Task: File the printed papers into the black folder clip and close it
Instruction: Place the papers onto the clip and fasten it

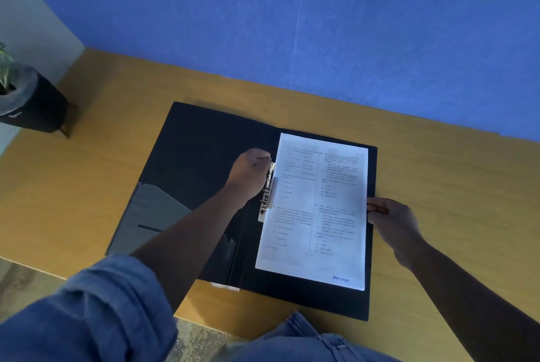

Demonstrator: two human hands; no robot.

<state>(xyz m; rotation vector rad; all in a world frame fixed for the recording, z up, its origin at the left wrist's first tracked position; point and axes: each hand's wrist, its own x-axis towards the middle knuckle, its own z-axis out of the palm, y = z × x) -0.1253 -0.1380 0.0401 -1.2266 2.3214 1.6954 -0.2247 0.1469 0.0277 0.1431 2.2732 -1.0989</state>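
A black folder [204, 157] lies open on the wooden desk. Printed papers [321, 209] rest on its right half, their left edge against the metal clip [267, 192] near the spine. My left hand [251, 171] is fisted on the top of the clip lever. At the papers' right edge, my right hand [391, 221] pinches the sheets between thumb and fingers. A grey pocket [152, 215] shows on the folder's left inner cover.
The wooden desk [438, 186] runs up to a blue wall [292, 25] behind. A dark pot with a plant [26, 98] stands off the desk's far left corner. Blue sleeves and jeans fill the bottom of the view.
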